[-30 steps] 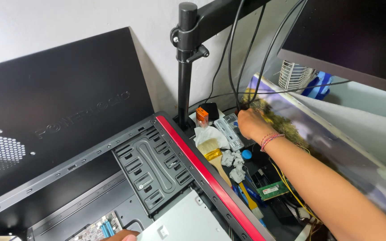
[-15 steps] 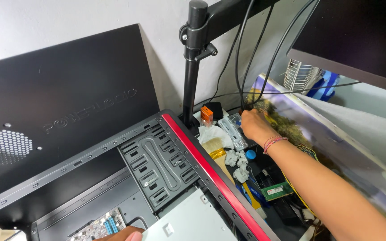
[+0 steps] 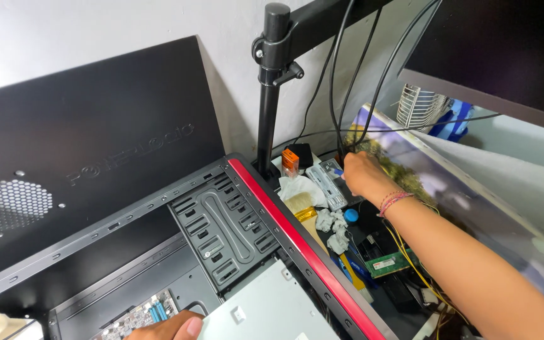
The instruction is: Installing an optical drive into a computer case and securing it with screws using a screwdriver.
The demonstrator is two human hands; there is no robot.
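The right hand (image 3: 361, 178), fingers pinched on a small blue-tipped item (image 3: 337, 171) at its nine o'clock among desk clutter, is nearer than the left hand (image 3: 171, 327), resting flat on the computer case (image 3: 221, 220).

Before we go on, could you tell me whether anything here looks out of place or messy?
Yes. The side panel is off the computer case and leans against the wall. Beside the case, where the right hand reaches, crumpled tissues, a bare memory module and loose yellow wires lie jumbled together.
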